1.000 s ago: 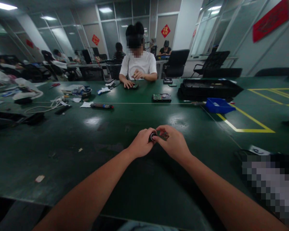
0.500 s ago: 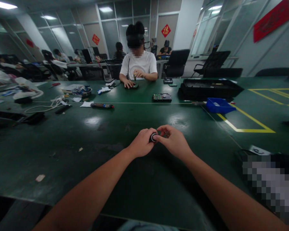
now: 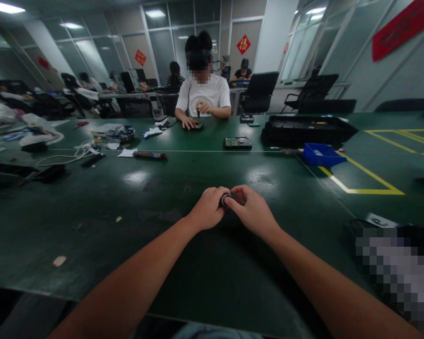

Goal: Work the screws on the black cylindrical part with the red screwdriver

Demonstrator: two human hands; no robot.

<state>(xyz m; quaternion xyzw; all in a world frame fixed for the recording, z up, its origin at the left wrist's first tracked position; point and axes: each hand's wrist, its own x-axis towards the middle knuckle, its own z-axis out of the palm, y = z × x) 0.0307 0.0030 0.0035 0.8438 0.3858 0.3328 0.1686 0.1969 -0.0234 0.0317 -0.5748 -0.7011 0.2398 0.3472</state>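
My left hand is closed round a small black round part with a silver ring, held over the table in front of me. The thumb of my right hand reaches to the ringed face of that part. Its other fingers are curled, and something small and brownish shows dimly in the hollow between them; I cannot make out what it is. Most of the round part is hidden by my left fingers.
Across the green table, a person in a white top works on a small dark object with a tool. A hard drive with a green board, a blue bin, a black tray and a dark pen-like tool lie beyond my hands.
My right hand has shifted slightly, with the thumb farther over the ring's face. My left hand keeps its place. The person opposite has tilted the tool more upright.
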